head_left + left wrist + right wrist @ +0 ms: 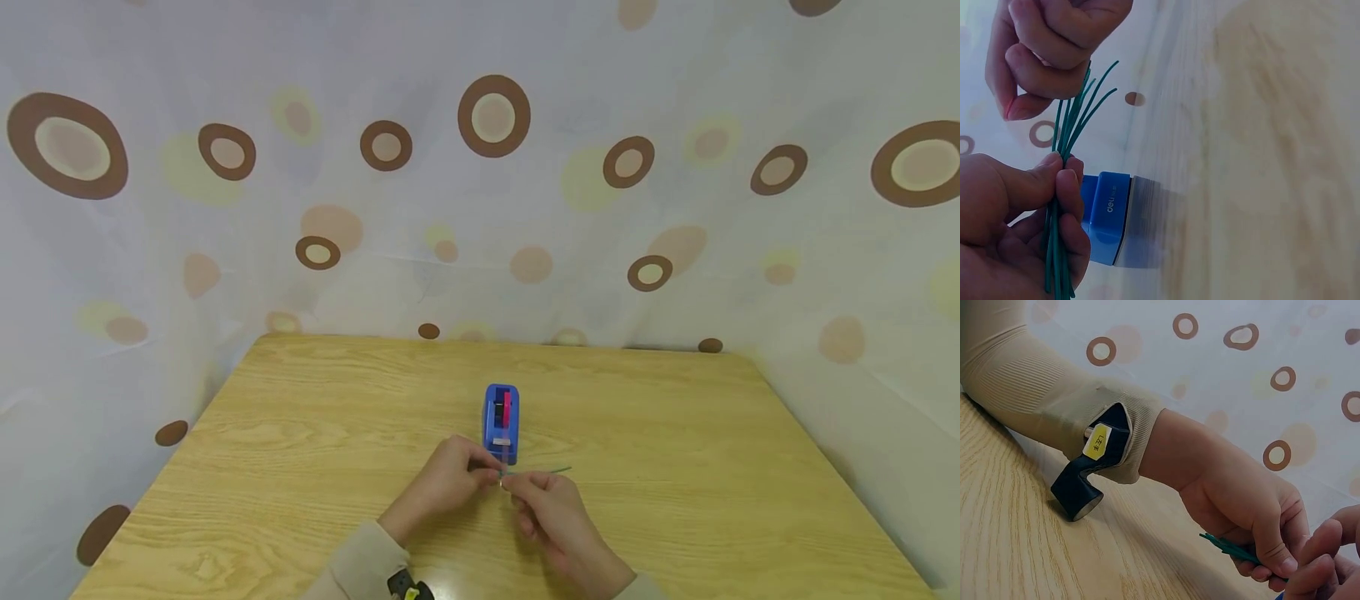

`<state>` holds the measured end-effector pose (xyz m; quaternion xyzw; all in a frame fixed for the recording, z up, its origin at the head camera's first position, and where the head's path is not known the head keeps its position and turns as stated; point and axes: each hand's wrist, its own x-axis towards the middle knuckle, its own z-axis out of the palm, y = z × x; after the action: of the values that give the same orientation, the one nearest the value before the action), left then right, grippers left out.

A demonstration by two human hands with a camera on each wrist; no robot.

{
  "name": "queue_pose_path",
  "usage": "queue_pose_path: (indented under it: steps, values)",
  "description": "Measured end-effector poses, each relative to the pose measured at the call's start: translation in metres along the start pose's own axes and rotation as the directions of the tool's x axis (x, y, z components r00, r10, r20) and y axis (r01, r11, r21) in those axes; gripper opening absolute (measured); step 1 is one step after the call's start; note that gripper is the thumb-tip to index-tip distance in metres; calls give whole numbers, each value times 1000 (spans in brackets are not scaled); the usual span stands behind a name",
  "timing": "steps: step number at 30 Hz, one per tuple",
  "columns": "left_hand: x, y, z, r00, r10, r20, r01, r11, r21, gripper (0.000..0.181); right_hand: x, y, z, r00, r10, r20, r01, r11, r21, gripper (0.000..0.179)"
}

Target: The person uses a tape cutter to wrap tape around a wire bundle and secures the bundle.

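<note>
A bundle of thin green strands is pinched between the thumb and fingers of my left hand, its tips fanning out above the grip in the left wrist view. My right hand is close beside it, thumb and index finger pinched together at the end of a clear tape strip. This strip runs toward me from a blue tape dispenser, which holds a pink-edged roll. In the right wrist view, the cut ends of the green strands stick out from the left hand.
The dispenser stands on a wood-grain table, just beyond both hands. A pale curtain with brown rings hangs behind and at the sides of the table. A black strap mount sits on the left sleeve.
</note>
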<state>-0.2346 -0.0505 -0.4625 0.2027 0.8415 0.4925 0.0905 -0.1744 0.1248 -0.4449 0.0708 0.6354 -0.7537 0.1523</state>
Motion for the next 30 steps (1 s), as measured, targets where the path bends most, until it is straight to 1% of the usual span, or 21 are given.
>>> queue_pose_path:
  steps: [6, 10, 13, 18, 22, 25, 30]
  values:
    - [-3, 6, 2, 1000, 26, 0, -26, 1000, 4, 13, 0, 0, 1, 1000, -9, -2, 9, 1000, 27, 15]
    - [-3, 9, 4, 999, 39, -10, -39, 998, 41, 12, 0, 1, 1, 1000, -2, -11, 3, 1000, 31, 15]
    - [-3, 10, 5, 1000, 26, -9, -25, 998, 61, 11, 1, 1, 1, 1000, 6, -20, -5, 999, 34, 15]
    - [-4, 10, 6, 1000, -9, 12, 8, 997, 76, 13, 3, 2, 0, 999, 21, -32, -20, 1000, 16, 20]
    - [-4, 9, 7, 1000, 1, 9, -2, 993, 119, 13, 3, 3, 1, 999, 23, -42, -23, 1000, 4, 21]
    - [-4, 8, 7, 1000, 17, 11, -18, 989, 147, 13, 4, 4, 1, 998, 10, -54, -11, 1000, -12, 19]
    - [-3, 7, 6, 999, 40, 22, -43, 986, 162, 12, 3, 5, 2, 997, -36, -73, 33, 998, -47, 18]
